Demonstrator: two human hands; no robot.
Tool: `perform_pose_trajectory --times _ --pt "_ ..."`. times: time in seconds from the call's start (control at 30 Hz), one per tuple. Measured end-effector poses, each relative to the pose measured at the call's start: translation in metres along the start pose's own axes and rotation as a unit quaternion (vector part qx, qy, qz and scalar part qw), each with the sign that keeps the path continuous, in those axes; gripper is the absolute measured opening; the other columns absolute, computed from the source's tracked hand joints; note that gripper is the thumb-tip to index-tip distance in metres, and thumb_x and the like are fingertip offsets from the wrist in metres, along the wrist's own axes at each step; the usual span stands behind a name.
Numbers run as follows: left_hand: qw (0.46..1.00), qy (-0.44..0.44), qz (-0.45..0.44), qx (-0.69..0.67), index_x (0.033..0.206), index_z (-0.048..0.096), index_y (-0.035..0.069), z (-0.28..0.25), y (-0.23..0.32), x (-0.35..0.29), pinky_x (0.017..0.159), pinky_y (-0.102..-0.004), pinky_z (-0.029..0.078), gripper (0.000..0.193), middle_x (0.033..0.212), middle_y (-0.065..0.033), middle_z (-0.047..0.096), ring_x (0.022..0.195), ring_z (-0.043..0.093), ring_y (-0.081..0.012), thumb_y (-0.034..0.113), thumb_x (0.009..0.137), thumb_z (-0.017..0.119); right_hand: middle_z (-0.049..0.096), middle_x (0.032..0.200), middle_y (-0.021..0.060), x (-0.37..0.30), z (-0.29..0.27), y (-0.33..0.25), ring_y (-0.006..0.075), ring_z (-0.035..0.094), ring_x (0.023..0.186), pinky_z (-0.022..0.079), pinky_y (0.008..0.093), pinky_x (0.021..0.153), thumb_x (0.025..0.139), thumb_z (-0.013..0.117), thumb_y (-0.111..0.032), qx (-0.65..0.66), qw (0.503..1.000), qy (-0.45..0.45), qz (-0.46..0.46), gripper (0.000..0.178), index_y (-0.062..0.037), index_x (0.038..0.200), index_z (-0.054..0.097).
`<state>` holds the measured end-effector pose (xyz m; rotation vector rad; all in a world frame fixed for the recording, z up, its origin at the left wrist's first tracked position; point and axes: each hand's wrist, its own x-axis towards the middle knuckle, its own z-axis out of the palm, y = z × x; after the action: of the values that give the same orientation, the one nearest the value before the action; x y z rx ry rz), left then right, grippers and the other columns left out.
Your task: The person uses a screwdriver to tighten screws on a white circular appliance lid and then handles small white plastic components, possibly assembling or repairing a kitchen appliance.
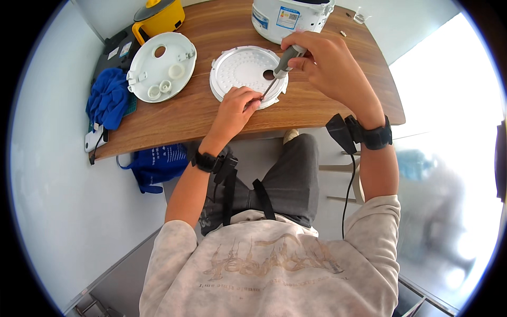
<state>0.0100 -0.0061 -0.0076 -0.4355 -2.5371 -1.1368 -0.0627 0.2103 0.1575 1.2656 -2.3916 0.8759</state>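
A round white perforated plate [237,66] with a dark hole lies on the wooden table in front of me. My right hand [317,55] grips the grey handle of a screwdriver [285,63], which slants down to the left. The screwdriver's tip meets the plate's near edge, right beside the fingers of my left hand [236,108]. Those left fingers are bent together on the near rim of the plate; whether they pinch a small part there is hidden. A round white lid shell [174,53] with a hole and small round fittings lies to the left.
A white appliance body [269,24] stands at the back, and a yellow pot [163,21] at the back left. Blue cloth [108,98] and a white phone-like device [96,139] lie at the left edge. A small clear cup [360,16] sits far right.
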Motion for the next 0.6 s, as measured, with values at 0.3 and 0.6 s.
perform_pose_trajectory --times 0.3,0.6 --pt "1.000 -0.004 -0.009 0.009 0.113 0.074 0.003 0.000 0.003 0.000 0.090 -0.0358 0.050 0.019 0.108 -0.0066 0.070 0.099 0.059 -0.0259 0.013 0.099 0.068 0.071 0.079 0.0203 -0.001 -0.008 -0.008 0.0382 0.070 0.080 0.055 0.0442 0.073 0.089 0.076 -0.021 -0.017 0.999 -0.037 0.001 0.027 0.0018 0.102 0.072" --pt "1.000 -0.009 -0.010 0.016 0.115 0.074 0.003 -0.001 0.004 0.001 0.091 -0.0357 0.050 0.020 0.109 -0.0063 0.070 0.101 0.059 -0.0260 0.014 0.099 0.068 0.071 0.075 0.0174 -0.006 -0.008 -0.012 0.0361 0.069 0.073 0.054 0.0423 0.070 0.089 0.078 -0.024 -0.003 0.999 -0.029 0.032 0.028 0.0009 0.102 0.070"
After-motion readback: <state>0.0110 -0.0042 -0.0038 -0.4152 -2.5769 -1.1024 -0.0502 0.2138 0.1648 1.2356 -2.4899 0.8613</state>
